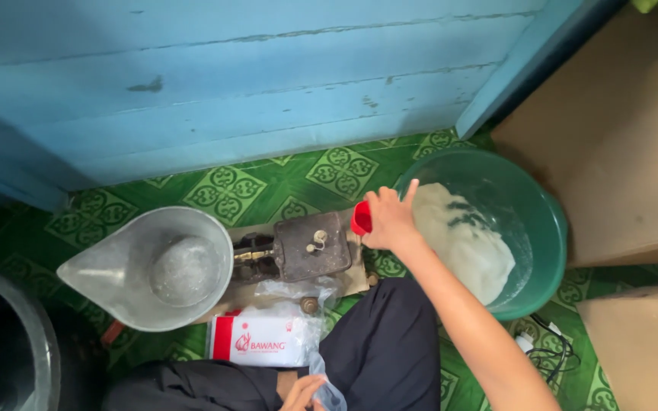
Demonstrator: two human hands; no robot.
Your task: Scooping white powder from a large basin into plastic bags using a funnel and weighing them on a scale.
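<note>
My right hand [390,219] grips a small red cup [361,218] at the near rim of a green plastic basin [538,217] that holds a mound of white powder [462,237]. The cup hangs between the basin and a dark metal weighing scale [310,247]. The scale's metal scoop pan [154,266] carries a clear bag of white powder [186,268]. At the bottom edge my left hand [302,394] pinches a clear plastic bag [327,394] over my black-trousered lap.
A red and white packet [257,342] under loose clear plastic lies in front of the scale. A blue wooden wall stands behind, green patterned flooring [226,190] below. Cardboard boxes [618,129] sit right, a dark bucket [1,350] at left, cables [550,354] near the basin.
</note>
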